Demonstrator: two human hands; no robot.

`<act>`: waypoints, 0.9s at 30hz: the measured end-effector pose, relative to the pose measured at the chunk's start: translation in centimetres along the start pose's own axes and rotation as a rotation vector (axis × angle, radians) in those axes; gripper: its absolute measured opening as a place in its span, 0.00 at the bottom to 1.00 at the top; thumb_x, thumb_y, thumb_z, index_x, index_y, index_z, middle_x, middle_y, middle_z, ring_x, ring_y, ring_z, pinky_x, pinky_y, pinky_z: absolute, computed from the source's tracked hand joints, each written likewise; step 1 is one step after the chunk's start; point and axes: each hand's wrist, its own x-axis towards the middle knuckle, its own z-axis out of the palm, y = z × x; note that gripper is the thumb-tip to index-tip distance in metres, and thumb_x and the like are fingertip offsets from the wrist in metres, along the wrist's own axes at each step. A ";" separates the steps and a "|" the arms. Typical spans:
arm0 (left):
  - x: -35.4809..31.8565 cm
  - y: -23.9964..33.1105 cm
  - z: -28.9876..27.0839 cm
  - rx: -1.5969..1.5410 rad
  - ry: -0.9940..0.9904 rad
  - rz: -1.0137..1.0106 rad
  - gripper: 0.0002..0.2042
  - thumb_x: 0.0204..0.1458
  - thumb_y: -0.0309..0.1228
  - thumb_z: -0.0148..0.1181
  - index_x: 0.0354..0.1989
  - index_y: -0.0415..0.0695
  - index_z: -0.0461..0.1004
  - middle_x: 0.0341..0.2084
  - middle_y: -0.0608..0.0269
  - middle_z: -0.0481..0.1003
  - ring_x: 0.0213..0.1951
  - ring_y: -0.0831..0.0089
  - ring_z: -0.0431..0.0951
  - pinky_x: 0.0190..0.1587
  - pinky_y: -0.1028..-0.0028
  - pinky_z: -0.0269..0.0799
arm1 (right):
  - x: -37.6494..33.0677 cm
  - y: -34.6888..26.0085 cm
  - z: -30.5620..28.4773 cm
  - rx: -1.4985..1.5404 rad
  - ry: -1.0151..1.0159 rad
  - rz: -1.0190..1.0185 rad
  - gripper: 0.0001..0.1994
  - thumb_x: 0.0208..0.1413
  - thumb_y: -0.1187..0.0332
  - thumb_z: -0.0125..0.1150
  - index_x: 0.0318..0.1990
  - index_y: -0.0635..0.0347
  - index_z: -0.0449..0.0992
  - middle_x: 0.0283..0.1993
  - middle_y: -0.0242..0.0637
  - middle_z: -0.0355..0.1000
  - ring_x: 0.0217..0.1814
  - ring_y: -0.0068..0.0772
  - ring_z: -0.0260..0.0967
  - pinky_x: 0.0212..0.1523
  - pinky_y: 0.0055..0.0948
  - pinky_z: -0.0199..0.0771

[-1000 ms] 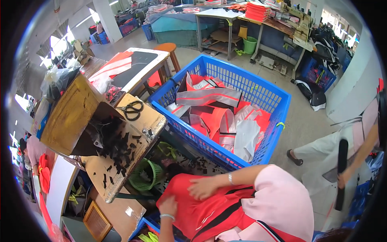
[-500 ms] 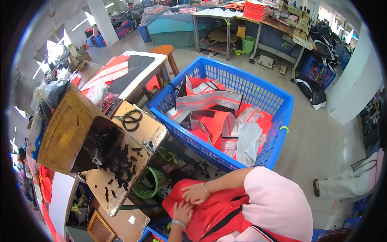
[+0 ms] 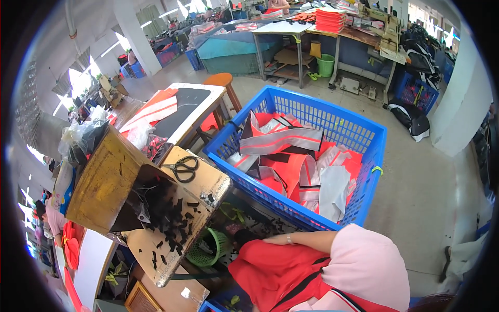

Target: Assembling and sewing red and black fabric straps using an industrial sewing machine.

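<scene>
A red cloth with black straps point(image 3: 275, 265), apron-like, lies across my lap. My right hand point(image 3: 275, 239) is at its far edge, with a bracelet at the wrist; its fingers are not visible, so what it may hold cannot be told. My left hand does not show. Ahead stands a blue plastic basket point(image 3: 371, 177) filled with red and grey fabric pieces point(image 3: 286, 140) edged in black. To the left, a worn machine table point(image 3: 208, 179) bears black scissors point(image 3: 183, 169) and many black scraps point(image 3: 176, 221) beside a yellow machine housing point(image 3: 104, 179).
A green bin point(image 3: 208, 247) sits below the table edge. Behind it are a white-edged table point(image 3: 200, 99) with red pieces and an orange stool point(image 3: 218, 79). Black bags point(image 3: 410, 119) lie near a white pillar point(image 3: 457, 109). Another person point(image 3: 54, 216) is at the far left.
My left hand has gone from view. The right hand has slid from the middle of the red cloth to its far edge. The whole view has shifted, with things appearing lower and further right.
</scene>
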 end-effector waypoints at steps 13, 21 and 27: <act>-5.1 -0.3 -3.3 -0.127 0.111 0.066 0.23 0.62 0.38 0.52 0.61 0.37 0.64 0.56 0.46 0.68 0.58 0.50 0.68 0.62 0.59 0.62 | -9.7 5.3 -2.2 -0.522 0.271 0.478 0.38 0.60 0.34 0.39 0.55 0.61 0.75 0.61 0.51 0.69 0.64 0.47 0.66 0.64 0.36 0.63; -17.0 8.2 -9.7 -0.182 0.222 0.156 0.17 0.62 0.30 0.55 0.56 0.34 0.71 0.50 0.45 0.75 0.53 0.51 0.75 0.58 0.57 0.68 | -6.7 -13.5 3.3 -0.432 0.239 -0.260 0.23 0.61 0.47 0.49 0.49 0.55 0.78 0.50 0.42 0.77 0.54 0.42 0.74 0.55 0.36 0.71; -22.4 46.8 -5.1 0.569 0.416 1.496 0.11 0.64 0.32 0.48 0.43 0.35 0.72 0.29 0.47 0.78 0.32 0.54 0.80 0.39 0.58 0.76 | -9.9 -25.2 20.8 0.256 -0.969 -0.234 0.20 0.65 0.54 0.51 0.54 0.60 0.74 0.44 0.39 0.79 0.38 0.29 0.76 0.40 0.27 0.77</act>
